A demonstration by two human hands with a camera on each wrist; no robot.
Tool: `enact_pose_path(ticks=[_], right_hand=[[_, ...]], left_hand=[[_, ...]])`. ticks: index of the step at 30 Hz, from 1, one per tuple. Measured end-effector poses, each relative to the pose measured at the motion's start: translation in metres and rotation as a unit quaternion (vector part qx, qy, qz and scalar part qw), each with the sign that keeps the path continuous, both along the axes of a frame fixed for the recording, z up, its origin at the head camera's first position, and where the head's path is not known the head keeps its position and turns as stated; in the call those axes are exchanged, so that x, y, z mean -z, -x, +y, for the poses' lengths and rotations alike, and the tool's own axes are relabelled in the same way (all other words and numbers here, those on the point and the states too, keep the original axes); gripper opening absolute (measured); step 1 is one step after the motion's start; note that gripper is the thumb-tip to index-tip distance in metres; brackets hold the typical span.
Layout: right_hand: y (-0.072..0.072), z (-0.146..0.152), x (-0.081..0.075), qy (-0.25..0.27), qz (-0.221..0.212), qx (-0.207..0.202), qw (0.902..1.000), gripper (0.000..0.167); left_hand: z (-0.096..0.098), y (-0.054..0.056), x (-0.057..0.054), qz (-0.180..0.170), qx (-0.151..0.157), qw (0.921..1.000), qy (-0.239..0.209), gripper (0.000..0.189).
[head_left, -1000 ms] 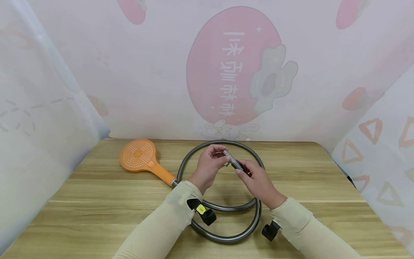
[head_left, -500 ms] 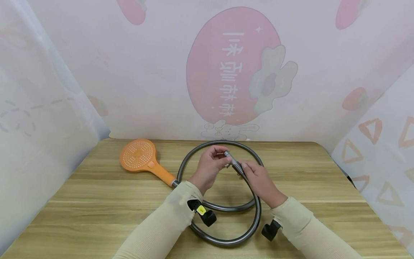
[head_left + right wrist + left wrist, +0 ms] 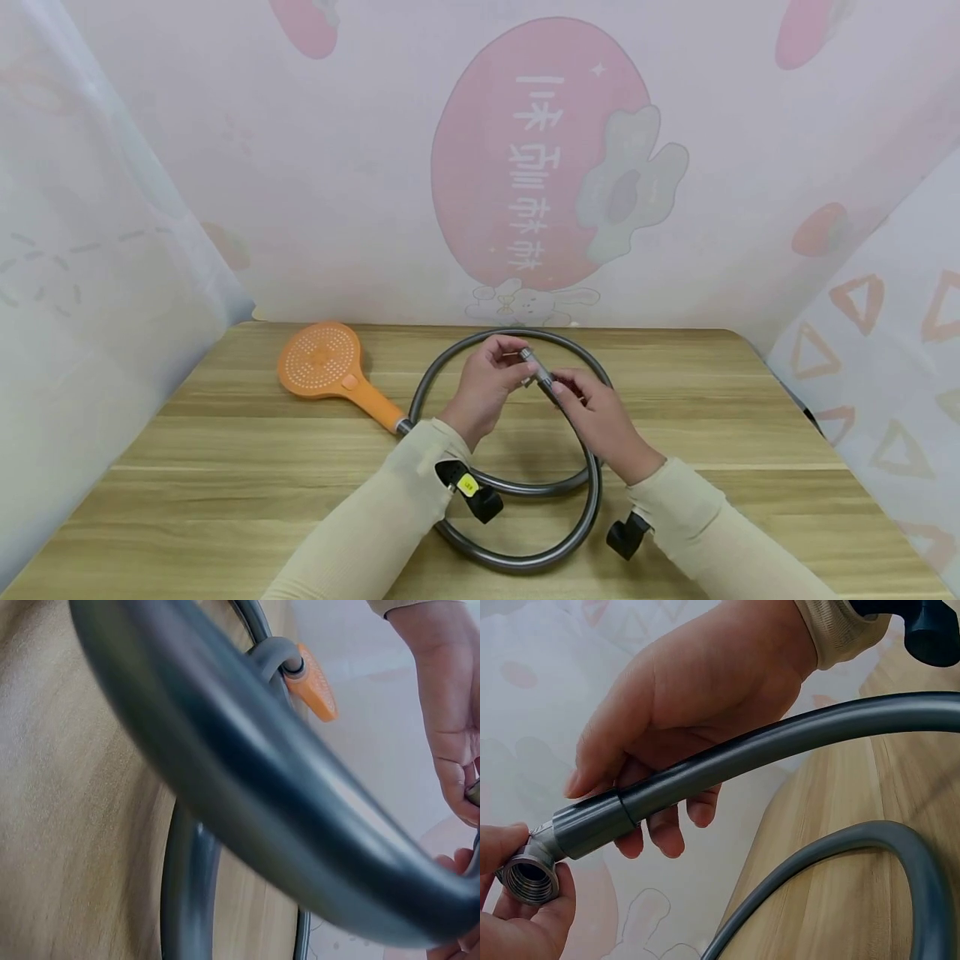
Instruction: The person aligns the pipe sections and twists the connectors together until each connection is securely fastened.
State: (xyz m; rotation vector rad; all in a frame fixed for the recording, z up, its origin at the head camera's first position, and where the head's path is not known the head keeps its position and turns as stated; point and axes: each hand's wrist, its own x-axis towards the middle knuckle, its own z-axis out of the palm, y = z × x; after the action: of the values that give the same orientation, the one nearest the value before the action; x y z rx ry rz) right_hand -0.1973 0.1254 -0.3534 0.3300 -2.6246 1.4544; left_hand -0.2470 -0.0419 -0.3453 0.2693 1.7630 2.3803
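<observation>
My left hand pinches a small metal fitting between thumb and fingers. A round threaded opening on the fitting faces the left wrist camera. On the fitting's other end sits the dark grey end sleeve of a shower hose. My right hand holds this sleeve, thumb along its top and fingers curled beneath. Both hands are raised over the table, close together. The hose loops down to an orange shower head, which lies at the left with its perforated face up.
The wooden table bears the coiled hose in two overlapping loops around and below the hands. Behind it hangs a pale printed curtain, with more fabric at both sides. A black wrist camera sticks out beneath the right sleeve.
The right hand's fingers have slid and regripped around the hose end, first back, then up toward the fitting. The front hose loop shifted slightly left. The left hand has stayed put.
</observation>
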Motion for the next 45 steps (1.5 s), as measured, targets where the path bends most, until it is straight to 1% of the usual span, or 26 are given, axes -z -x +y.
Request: enact_pose_path(ticks=[3,8,14,21,29,38,45], right_hand=[[0.001,-0.002,0.0,-0.016,0.022,-0.003,0.9996,0.035],[0.0,-0.004,0.0,-0.047,0.06,0.0,0.9971,0.045],[0.0,-0.007,0.001,-0.066,0.077,0.011,0.9948,0.049],[0.001,-0.009,0.002,-0.089,0.094,0.02,0.9913,0.046],[0.001,-0.01,0.002,-0.093,0.092,0.028,0.991,0.045],[0.002,-0.011,0.005,-0.111,0.121,0.027,0.9861,0.038],[0.001,-0.012,0.007,-0.107,0.139,0.021,0.9843,0.035]], left_hand=[[0.0,0.0,0.0,0.005,-0.004,1.0,0.0,0.027],[-0.001,-0.001,-0.001,0.01,-0.011,0.9999,0.001,0.027],[-0.002,-0.001,-0.002,0.013,-0.017,0.9998,-0.003,0.027],[-0.002,0.0,-0.001,0.008,-0.025,0.9996,-0.008,0.025],[-0.002,-0.001,-0.002,0.009,-0.028,0.9995,-0.011,0.024],[-0.003,-0.001,-0.001,0.012,-0.031,0.9993,-0.016,0.024],[-0.004,-0.001,0.0,0.007,-0.033,0.9994,-0.011,0.024]])
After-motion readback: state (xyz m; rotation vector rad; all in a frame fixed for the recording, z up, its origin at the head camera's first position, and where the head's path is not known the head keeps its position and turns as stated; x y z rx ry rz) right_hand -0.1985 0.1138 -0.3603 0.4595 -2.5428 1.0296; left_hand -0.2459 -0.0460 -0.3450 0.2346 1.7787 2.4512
